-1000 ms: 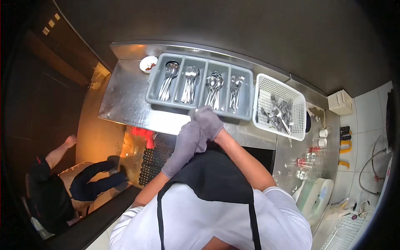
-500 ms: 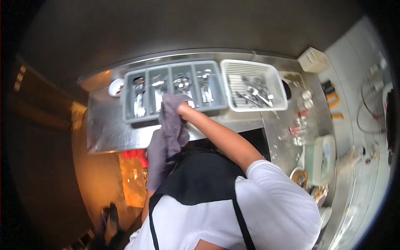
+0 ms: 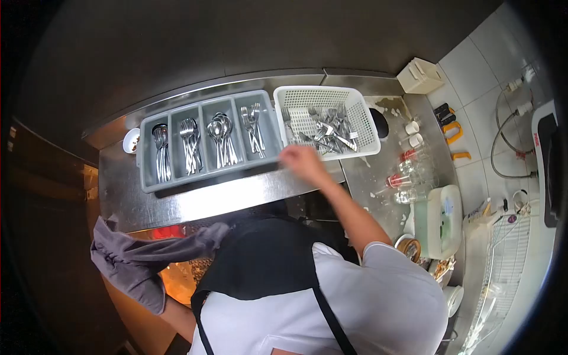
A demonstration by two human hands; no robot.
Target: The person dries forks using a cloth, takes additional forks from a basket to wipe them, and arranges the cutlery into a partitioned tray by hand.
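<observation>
My left hand (image 3: 127,269) is out at 9 o'clock, wrapped in a grey cloth (image 3: 180,251), so can't tell its grip. Grey tray (image 3: 213,174) on the table (image 3: 127,192) at 11, spoons (image 3: 220,139) and forks (image 3: 189,145) in separate compartments. Right hand (image 3: 302,163) is blurry around 12:30, can't tell if closed, beside the white basket (image 3: 322,94) of loose cutlery (image 3: 332,131) at 1.

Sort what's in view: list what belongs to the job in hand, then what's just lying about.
Apparently part of the job:
cloth, covering the left hand
right hand, by the basket
cutlery
divided tray

Seemingly just lying about:
bowl
cups
glasses
tub
</observation>
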